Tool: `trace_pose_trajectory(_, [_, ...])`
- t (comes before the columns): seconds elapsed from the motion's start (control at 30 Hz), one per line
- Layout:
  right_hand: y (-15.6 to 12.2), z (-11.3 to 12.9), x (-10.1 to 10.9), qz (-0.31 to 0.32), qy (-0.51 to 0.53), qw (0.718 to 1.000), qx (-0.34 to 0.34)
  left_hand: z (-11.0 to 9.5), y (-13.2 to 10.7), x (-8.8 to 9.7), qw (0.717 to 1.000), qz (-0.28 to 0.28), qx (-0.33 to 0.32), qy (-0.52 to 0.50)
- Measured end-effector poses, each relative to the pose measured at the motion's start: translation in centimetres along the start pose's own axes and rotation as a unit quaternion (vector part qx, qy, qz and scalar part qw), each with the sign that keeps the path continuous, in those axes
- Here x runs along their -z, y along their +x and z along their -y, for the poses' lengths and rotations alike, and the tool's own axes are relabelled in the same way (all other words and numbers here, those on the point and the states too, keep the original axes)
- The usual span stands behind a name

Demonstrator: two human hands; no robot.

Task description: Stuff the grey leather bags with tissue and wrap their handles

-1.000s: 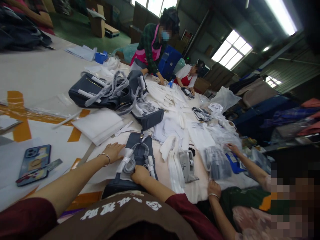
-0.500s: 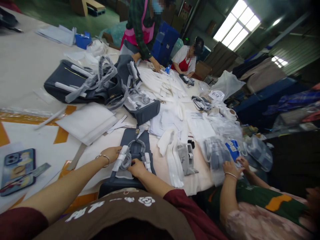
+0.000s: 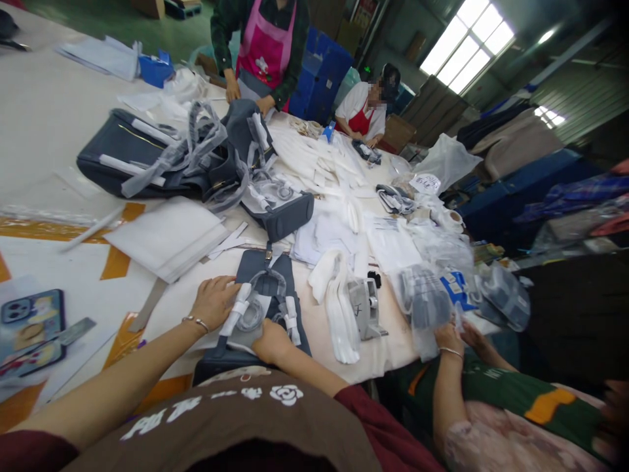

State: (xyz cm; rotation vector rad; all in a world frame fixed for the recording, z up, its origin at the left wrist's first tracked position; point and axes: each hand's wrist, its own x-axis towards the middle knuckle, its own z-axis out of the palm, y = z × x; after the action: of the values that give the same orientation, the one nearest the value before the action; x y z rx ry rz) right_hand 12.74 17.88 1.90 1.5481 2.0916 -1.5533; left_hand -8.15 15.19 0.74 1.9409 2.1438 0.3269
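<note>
Left hand [image 3: 215, 303] is lying spread on a white sheet [image 3: 170, 321] beside the grey handbag [image 3: 265, 270]. Right hand [image 3: 272, 342] is pressing, fingers together, on the bag's white wrapping [image 3: 248, 326].

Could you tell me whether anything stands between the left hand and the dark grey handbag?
Yes: a white-wrapped strap lies along the edge of the dark grey handbag, right by the fingertips of the left hand.

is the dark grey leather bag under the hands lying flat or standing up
Lying flat: the dark grey leather handbag lies face up beneath the right hand, its broad side upward, not on its base.
</note>
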Motion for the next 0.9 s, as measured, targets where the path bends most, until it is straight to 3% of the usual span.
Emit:
trace_pose_trajectory(0.07, [0.0,-1.0,-0.1,-0.055,-0.014,0.998,-0.029,-0.9,-0.7,0.9,0.998,-0.044,0.041,0.001])
trace_pose_trajectory(0.13, [0.1,-1.6,-0.1,-0.101,0.006,0.993,-0.059,-2.4,-1.4,1.8,0.997,-0.058,0.033,-0.025])
trace_pose_trajectory(0.2, [-0.1,-1.6,0.0,-0.126,0.038,0.989,-0.066,-4.4,-2.3,2.5,0.995,0.0,-0.058,-0.075])
trace_pose_trajectory(0.3, [-1.2,-1.1,0.9,-0.118,0.038,0.992,-0.018,-7.4,-3.3,3.1,0.966,0.147,-0.188,-0.098])
trace_pose_trajectory(0.4, [-3.0,-1.3,3.2,-0.151,-0.032,0.988,0.033,-9.5,-3.9,3.4,0.959,0.194,-0.2,-0.046])
trace_pose_trajectory(0.5, [-3.7,-3.3,6.1,-0.199,-0.075,0.977,0.01,-10.5,-4.4,3.8,0.957,0.216,-0.19,-0.014])
trace_pose_trajectory(0.6, [-2.8,-5.6,7.5,-0.095,-0.045,0.993,-0.053,-11.1,-4.7,3.8,0.957,0.245,-0.157,0.011])
trace_pose_trajectory(0.67, [-1.8,-6.3,7.3,-0.021,0.006,0.998,-0.066,-11.5,-4.7,3.5,0.957,0.254,-0.14,0.017])
trace_pose_trajectory(0.73, [-1.2,-6.1,6.6,0.011,0.105,0.991,-0.079,-11.8,-4.4,3.1,0.956,0.271,-0.106,0.021])
trace_pose_trajectory(0.83, [-1.6,-4.9,6.0,0.044,0.31,0.941,-0.125,-12.2,-3.7,2.6,0.953,0.297,-0.034,0.042])
trace_pose_trajectory(0.9, [-2.5,-3.9,6.2,0.062,0.383,0.911,-0.139,-12.6,-3.3,2.3,0.95,0.306,0.003,0.054])
